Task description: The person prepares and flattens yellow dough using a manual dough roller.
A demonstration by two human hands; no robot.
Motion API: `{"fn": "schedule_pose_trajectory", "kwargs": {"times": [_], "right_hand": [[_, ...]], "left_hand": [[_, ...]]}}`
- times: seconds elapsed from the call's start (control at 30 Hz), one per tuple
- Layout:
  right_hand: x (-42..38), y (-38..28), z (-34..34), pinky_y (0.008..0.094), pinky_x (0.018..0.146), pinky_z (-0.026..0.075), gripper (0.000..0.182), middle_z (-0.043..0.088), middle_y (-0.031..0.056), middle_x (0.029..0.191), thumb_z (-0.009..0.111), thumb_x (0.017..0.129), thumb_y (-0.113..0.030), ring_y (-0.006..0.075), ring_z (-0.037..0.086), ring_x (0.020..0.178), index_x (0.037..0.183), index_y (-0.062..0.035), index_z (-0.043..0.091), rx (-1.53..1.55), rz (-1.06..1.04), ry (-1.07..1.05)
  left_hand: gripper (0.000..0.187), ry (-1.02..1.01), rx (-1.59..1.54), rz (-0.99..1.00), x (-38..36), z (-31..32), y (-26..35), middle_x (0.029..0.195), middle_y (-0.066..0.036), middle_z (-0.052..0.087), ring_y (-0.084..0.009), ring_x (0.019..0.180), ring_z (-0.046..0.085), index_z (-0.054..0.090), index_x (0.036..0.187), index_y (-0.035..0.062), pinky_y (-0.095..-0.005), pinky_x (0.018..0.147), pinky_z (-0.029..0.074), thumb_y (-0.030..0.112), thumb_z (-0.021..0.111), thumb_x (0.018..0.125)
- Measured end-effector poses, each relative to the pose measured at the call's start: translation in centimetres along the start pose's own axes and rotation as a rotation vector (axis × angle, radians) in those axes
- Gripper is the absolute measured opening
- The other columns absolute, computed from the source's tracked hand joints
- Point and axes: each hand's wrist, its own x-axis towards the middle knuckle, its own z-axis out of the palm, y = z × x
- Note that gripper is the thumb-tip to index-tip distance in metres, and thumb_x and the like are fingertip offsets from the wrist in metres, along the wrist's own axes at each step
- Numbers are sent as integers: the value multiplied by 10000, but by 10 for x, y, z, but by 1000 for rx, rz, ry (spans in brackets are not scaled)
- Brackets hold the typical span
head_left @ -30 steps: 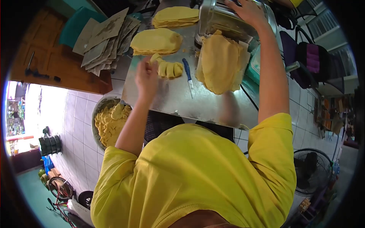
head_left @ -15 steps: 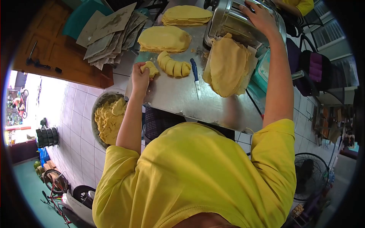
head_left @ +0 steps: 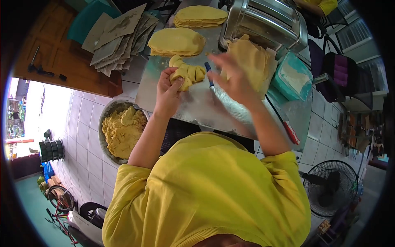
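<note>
Daylight is flooding in from the left, blowing out the doorway (head_left: 22, 119) to near white and washing the floor tiles (head_left: 78, 123) pale. The metal tabletop (head_left: 193, 105) is giving a soft sheen, the steel roller machine (head_left: 267, 20) sharper highlights. The right hand (head_left: 232, 80) is smearing with motion blur; the left hand (head_left: 168, 92) is staying reasonably crisp. Fisheye distortion is bending straight lines toward the rim, and a black vignette is ringing the frame. Colours are reading saturated overall; shadows are staying soft.

the tabletop (head_left: 193, 111) is dull brushed metal; the roller machine (head_left: 265, 20) is shiny steel; the dough lump (head_left: 183, 78) looks soft, matt and rough; the tub (head_left: 292, 78) is smooth plastic.
</note>
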Motion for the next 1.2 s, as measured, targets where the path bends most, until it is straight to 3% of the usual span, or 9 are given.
{"fn": "schedule_pose_trajectory", "kwargs": {"times": [0.07, 0.13, 0.2, 0.33, 0.63, 0.83, 0.93, 1.03, 1.2], "right_hand": [[-23, -20, 22, 319, 647, 490, 437, 536, 158, 1041, 653, 819, -185, 275, 580, 797, 1199, -23, 509, 223, 253, -169], [-42, -26, 39, 319, 640, 486, 421, 540, 155, 1014, 639, 817, -133, 271, 579, 776, 1199, -16, 507, 287, 290, -112], [-53, -22, 42, 318, 634, 482, 409, 544, 152, 988, 625, 816, -81, 267, 578, 755, 1199, -8, 504, 354, 328, -60], [-64, -17, 33, 294, 680, 484, 397, 568, 110, 938, 586, 803, 34, 202, 584, 804, 1193, -14, 529, 310, 287, -49], [-63, -35, 29, 350, 750, 471, 482, 500, 154, 991, 609, 754, 46, 304, 541, 884, 1217, -14, 488, 187, 188, -231], [-54, -23, 36, 364, 645, 466, 377, 518, 121, 877, 592, 725, 91, 301, 551, 763, 1079, -26, 537, 119, 18, -113], [-50, -26, 36, 356, 623, 467, 300, 524, 115, 844, 591, 721, 95, 297, 557, 721, 993, -21, 542, 146, 53, -107], [-47, -30, 36, 389, 701, 478, 360, 524, 133, 949, 609, 712, 70, 316, 562, 853, 1049, -44, 554, 205, 74, -201], [-39, -38, 30, 332, 765, 474, 417, 485, 108, 1074, 626, 752, 36, 245, 512, 978, 1153, -52, 554, 183, -6, -265]], "left_hand": [[335, -5, 20, 11, -2, 14, -6, 1082, -86, 537, -134, 917, 562, 397, 1185, 43, -258, 744, 480, -10, 490, 867], [351, -8, 39, 24, -9, 24, -8, 1075, -94, 534, -146, 921, 567, 398, 1201, 49, -265, 748, 492, -26, 465, 865], [333, -60, 33, -137, -22, 30, -8, 1097, -97, 530, -148, 972, 559, 426, 1170, 40, -272, 792, 486, -43, 449, 848], [375, -159, -102, -331, -27, 18, -2, 1106, -89, 533, -152, 961, 577, 401, 1259, 37, -282, 821, 496, 51, 510, 900], [407, -131, 231, -211, -34, 12, -8, 1152, -98, 531, -120, 931, 566, 467, 1236, -36, -244, 798, 481, 17, 587, 850], [379, -211, -53, -374, -33, 10, 11, 1041, -87, 565, -124, 902, 588, 472, 1208, -45, -287, 802, 535, 43, 588, 858], [332, -258, 162, -306, -32, 6, 9, 1022, -86, 566, -134, 894, 605, 484, 1166, -50, -326, 810, 555, 69, 581, 871], [292, -270, -84, -426, -30, 1, 6, 1026, -103, 580, -158, 885, 623, 501, 1128, -43, -320, 806, 554, 91, 577, 880], [277, -294, -205, -513, -36, -3, 6, 977, -115, 612, -181, 871, 635, 523, 1100, -31, -312, 798, 552, 114, 592, 874]]}}
